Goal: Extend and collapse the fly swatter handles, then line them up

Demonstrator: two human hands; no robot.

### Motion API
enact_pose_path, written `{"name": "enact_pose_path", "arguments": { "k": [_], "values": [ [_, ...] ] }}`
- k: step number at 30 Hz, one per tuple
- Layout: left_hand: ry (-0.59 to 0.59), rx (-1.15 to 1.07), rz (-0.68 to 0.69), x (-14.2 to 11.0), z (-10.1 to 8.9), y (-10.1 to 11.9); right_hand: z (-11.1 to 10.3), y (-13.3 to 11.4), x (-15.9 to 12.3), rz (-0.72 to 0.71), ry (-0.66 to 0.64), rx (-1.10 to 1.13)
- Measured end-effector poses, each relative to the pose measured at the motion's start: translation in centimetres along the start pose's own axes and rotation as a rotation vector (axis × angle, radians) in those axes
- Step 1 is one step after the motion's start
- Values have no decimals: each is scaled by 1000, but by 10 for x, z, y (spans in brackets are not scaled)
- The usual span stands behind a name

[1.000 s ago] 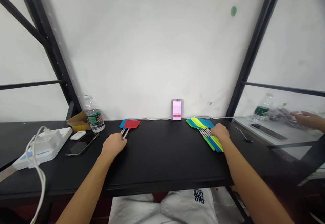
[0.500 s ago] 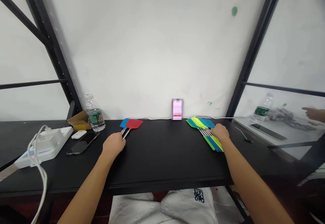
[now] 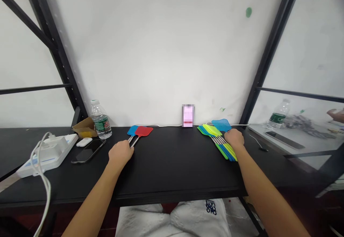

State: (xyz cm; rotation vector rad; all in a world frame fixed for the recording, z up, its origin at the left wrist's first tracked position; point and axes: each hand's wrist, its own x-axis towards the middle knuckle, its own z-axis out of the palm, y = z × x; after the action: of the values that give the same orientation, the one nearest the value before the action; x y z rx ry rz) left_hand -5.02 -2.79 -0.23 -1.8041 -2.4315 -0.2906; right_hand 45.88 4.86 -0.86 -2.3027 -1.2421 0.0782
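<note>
My left hand [image 3: 120, 154] is closed around the handles of a red fly swatter [image 3: 143, 131] and a blue fly swatter [image 3: 133, 130], whose heads point toward the wall. The red head overlaps the blue one. At the right, my right hand [image 3: 234, 138] is closed on another blue fly swatter [image 3: 221, 124], its mesh head raised above the pile and its handle hidden by my hand. Beside and beneath that hand lies a fanned row of several green, blue and yellow fly swatters [image 3: 222, 146], with metal rods and coloured handles.
The black table [image 3: 172, 165] meets a white wall. Left of me are a power strip [image 3: 51, 152], a phone [image 3: 88, 151], a white case [image 3: 84, 142], a box [image 3: 85, 127] and a water bottle [image 3: 100, 119]. Another phone [image 3: 188, 115] stands at the wall. A person's hand [image 3: 335, 115] shows far right.
The blue fly swatter's head in my right hand has risen and tilted away from the row. My left hand has barely moved, its red swatter shifting slightly right.
</note>
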Motion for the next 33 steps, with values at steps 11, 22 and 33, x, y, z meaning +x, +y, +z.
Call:
{"name": "enact_pose_path", "arguments": {
  "k": [11,22,33],
  "values": [
    [-15,2,-85,-1,-5,-1,-13,-12,-15,-237,367,136],
    [146,2,39,-11,-5,13,-22,-44,-52,-487,782,378],
    [409,-339,688,-44,7,114,30,-144,-144,-733,361,895]
  ]
}}
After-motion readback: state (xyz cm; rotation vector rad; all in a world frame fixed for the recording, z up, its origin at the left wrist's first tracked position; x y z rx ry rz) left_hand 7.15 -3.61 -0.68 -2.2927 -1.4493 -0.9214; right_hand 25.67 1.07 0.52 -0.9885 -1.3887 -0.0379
